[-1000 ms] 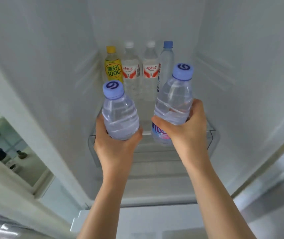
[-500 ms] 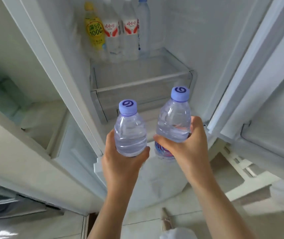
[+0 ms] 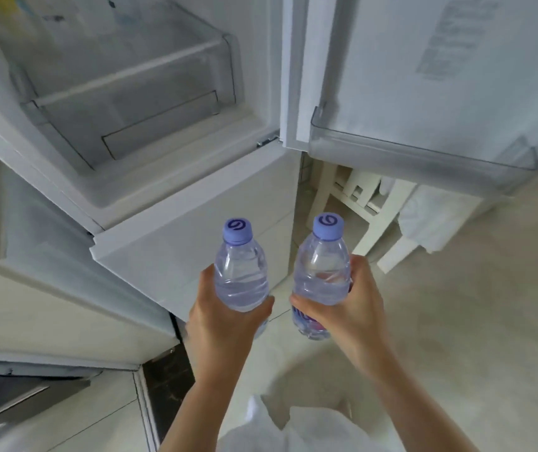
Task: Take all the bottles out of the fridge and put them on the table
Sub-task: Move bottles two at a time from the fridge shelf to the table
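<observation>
My left hand (image 3: 222, 321) grips a clear water bottle (image 3: 240, 272) with a purple cap, held upright in front of the closed lower fridge door. My right hand (image 3: 355, 308) grips a second clear water bottle (image 3: 321, 275) with a purple cap and a pink-purple label low down. Both bottles are outside the fridge (image 3: 150, 177), side by side and a little apart. At the top left edge, the bottoms of the bottles left on the fridge shelf (image 3: 65, 17) are just in view, blurred.
The open fridge door (image 3: 424, 60) with its door bin (image 3: 417, 154) hangs at the upper right. A clear drawer (image 3: 130, 93) fills the fridge bottom. White furniture legs (image 3: 372, 223) stand behind the door. Tiled floor lies below; a counter edge runs at the left.
Both hands have drawn the two bottles back and away from the fridge. My view has dropped and turned right, so the shelf bottles have slid almost out of the top of the frame.
</observation>
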Tool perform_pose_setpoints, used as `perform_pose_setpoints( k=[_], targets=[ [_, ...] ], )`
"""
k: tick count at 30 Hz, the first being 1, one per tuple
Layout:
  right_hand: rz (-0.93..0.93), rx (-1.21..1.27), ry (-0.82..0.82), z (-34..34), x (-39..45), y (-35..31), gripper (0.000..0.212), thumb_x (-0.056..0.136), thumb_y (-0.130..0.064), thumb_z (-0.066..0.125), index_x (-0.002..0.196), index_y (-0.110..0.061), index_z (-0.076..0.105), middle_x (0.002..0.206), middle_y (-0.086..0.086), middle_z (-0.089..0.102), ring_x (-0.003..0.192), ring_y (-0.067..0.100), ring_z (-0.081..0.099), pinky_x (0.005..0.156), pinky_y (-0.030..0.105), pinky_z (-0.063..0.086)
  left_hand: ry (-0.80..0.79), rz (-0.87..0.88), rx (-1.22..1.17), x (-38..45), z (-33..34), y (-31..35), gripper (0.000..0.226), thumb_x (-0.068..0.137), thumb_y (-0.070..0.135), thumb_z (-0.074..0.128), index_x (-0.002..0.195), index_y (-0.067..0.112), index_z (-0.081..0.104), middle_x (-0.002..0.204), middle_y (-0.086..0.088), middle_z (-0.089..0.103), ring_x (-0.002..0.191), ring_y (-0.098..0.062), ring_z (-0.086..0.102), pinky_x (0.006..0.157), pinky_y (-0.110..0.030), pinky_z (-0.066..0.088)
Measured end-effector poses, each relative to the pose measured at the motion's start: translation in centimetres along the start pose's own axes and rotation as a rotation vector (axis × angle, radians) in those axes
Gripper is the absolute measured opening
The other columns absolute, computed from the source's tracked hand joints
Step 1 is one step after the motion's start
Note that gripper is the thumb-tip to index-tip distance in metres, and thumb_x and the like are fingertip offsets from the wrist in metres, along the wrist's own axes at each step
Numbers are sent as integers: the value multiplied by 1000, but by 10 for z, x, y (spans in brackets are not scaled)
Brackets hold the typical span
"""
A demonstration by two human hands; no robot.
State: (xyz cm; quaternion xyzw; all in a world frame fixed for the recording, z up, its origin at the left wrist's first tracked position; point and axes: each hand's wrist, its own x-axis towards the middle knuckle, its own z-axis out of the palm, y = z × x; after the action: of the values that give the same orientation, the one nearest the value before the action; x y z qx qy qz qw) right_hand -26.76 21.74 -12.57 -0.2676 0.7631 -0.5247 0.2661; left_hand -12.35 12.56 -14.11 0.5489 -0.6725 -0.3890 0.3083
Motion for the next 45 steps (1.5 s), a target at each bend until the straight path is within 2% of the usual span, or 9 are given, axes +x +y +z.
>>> perform_pose_setpoints(
  k=[5,8,11,15,22,25,32,35,45],
  targets=[
    [154,12,51,-78,-22,49,61,48,-36,79,87,-3,44,72,13,58,63,30,58,61,35,47,-155,35,62,-54,68,26,64,55,31,88,102,36,46,79,23,56,73,4,55,57,-17,37],
    [214,-17,179,-134,-41,73,66,46,-35,86,97,-13,51,81,1,64,68,16,63,60,28,49,-250,106,120,-91,115,45,61,58,28,87,101,35,45,80,21,52,66,7,50,56,-11,32],
    [240,-61,291,-201,-59,102,67,47,-31,91,97,-30,48,85,-10,64,72,-5,61,55,7,43,-336,84,96,-133,171,66,57,57,27,87,98,29,49,78,17,59,68,-8,58,60,-22,43],
    [294,-67,387,-279,-74,137,69,47,-33,93,100,-32,48,87,-13,65,78,2,64,60,13,41,-529,57,43,-179,241,92,53,53,36,78,96,13,57,78,2,66,73,-26,65,67,-38,56],
    [387,-35,557,-379,-86,178,68,50,-30,93,103,-28,51,89,-12,66,81,5,65,67,20,47,-586,191,47,-238,324,134,68,49,37,91,105,34,53,83,23,65,77,1,63,64,-18,46],
    [434,9,607,-405,-76,193,66,51,-22,93,104,-24,53,89,-9,67,83,11,67,71,28,52,-646,214,74,-238,354,147,66,48,41,88,104,36,53,91,31,63,80,5,61,63,-17,44],
    [490,48,667,-463,-13,215,64,53,-24,92,104,-25,54,90,-10,68,84,12,67,73,30,55,-638,241,118,-194,440,184,59,51,34,92,96,30,53,80,17,66,74,-5,63,64,-28,50],
    [476,25,689,-492,33,217,65,53,-25,92,105,-23,53,89,-11,66,84,9,65,69,22,51,-653,252,97,-169,484,211,58,48,39,88,93,32,52,76,25,63,73,1,61,60,-20,42],
    [424,-43,687,-574,171,211,68,54,-30,93,106,-27,50,89,-18,63,83,-1,61,67,11,42,-689,310,65,-99,598,293,62,48,43,83,101,28,56,85,15,67,80,-15,65,76,-37,54]
  ],
)
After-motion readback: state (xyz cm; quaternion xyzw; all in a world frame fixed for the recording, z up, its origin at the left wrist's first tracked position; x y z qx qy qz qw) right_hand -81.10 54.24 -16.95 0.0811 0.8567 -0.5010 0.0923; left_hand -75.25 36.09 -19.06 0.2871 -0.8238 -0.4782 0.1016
